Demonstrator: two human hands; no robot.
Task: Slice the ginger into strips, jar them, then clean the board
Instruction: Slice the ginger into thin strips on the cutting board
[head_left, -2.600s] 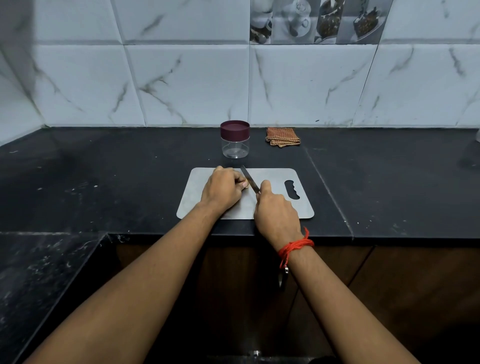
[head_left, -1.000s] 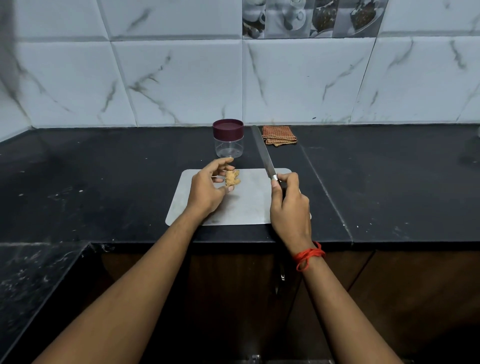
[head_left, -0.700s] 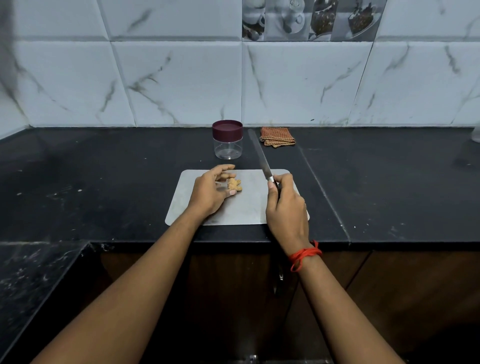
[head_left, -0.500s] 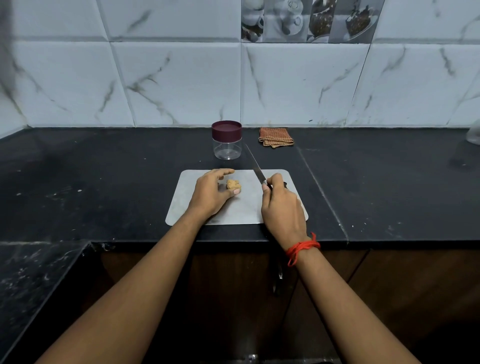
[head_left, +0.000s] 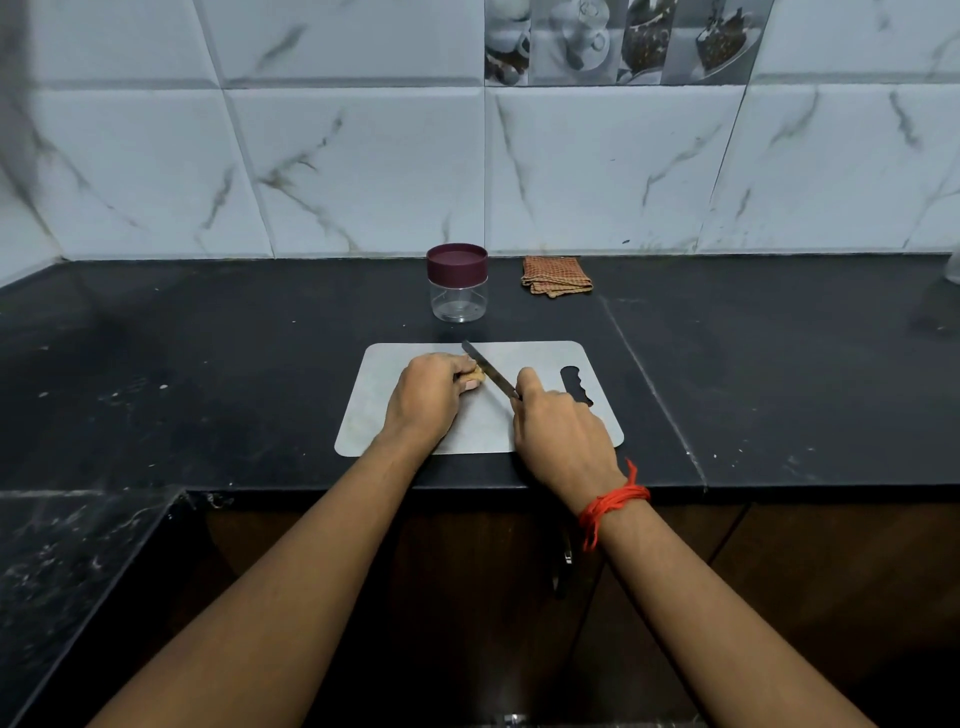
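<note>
Right hand (head_left: 561, 431), lower centre: curled round the knife handle.
Left hand (head_left: 428, 397), just left of it: fingers bent over the ginger (head_left: 475, 375), pinning it to the board (head_left: 540, 358) at frame centre.
Ginger: only its right end shows, so its long axis is unreadable.
Knife (head_left: 491, 375): blade runs lower right to upper left, tip up-left, against the ginger.
Risk: the small knob may roll and send the blade onto the fingertips.
Jar (head_left: 457, 283): beyond the board, lid on.
Cloth (head_left: 556, 275): right of the jar.
</note>
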